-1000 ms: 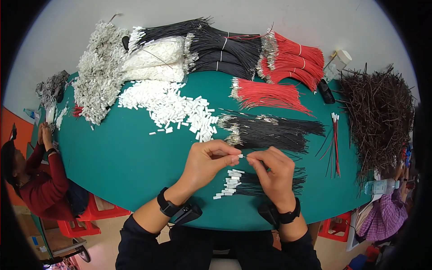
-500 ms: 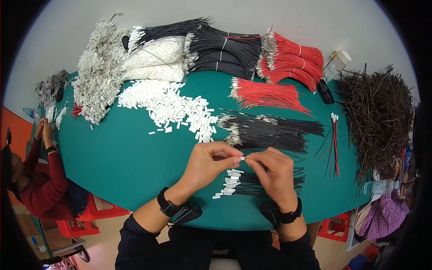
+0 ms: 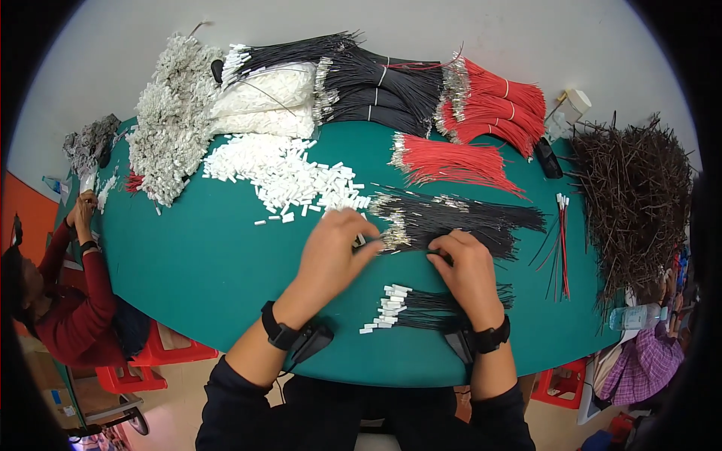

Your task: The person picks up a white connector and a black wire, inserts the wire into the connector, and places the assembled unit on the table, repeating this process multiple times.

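Note:
My left hand (image 3: 331, 248) is over the near edge of a loose pile of small white plastic connector housings (image 3: 286, 177). Its thumb and index finger are apart, with nothing visible held between them. Curled at the lower edge of a loose bunch of black wires with metal terminals (image 3: 459, 222), my right hand (image 3: 465, 274) has thumb and index finger close together. Whatever they pinch is too small to make out. Below both hands lies a row of black wires (image 3: 432, 308) with white housings (image 3: 391, 304) on their left ends.
Behind are tied black wire bundles (image 3: 383, 86), red wire bundles (image 3: 500, 101), a bag of white pieces (image 3: 263, 98) and a white heap (image 3: 173, 113). A loose red bunch (image 3: 451, 159) lies mid-table. Dark wires (image 3: 632, 203) are heaped right. Another person (image 3: 75, 308) sits left.
My hands have moved apart from their meeting point over the table. The small white housing between their fingertips is no longer seen there. The left hand is now by the white pile, the right by the black wires.

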Available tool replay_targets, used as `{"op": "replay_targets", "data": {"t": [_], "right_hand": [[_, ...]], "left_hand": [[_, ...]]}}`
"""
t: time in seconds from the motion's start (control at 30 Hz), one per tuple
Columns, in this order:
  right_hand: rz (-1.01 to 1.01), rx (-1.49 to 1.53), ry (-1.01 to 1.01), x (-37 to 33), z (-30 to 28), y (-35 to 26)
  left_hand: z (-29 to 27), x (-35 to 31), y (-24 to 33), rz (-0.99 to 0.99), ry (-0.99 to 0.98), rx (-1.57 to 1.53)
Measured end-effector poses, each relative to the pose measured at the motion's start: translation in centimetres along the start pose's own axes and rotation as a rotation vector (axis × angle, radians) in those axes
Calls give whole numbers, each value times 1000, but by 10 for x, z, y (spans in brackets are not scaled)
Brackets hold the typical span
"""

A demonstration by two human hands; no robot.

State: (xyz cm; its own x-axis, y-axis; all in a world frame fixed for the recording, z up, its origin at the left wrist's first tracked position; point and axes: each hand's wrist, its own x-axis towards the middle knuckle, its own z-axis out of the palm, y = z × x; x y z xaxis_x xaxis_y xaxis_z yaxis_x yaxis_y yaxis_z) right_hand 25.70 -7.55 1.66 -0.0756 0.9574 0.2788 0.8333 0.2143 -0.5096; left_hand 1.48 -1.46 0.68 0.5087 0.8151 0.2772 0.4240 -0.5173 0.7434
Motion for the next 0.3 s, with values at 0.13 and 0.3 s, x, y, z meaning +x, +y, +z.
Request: {"op": "replay_targets", "data": {"t": [0.13, 0.3], "right_hand": [[-62, -32, -9, 2, 5, 0], [-54, 194, 16, 1, -4, -4]], "left_hand": [[-4, 8, -14, -36, 221, 344], [3, 14, -19, 0, 148, 449]]}}
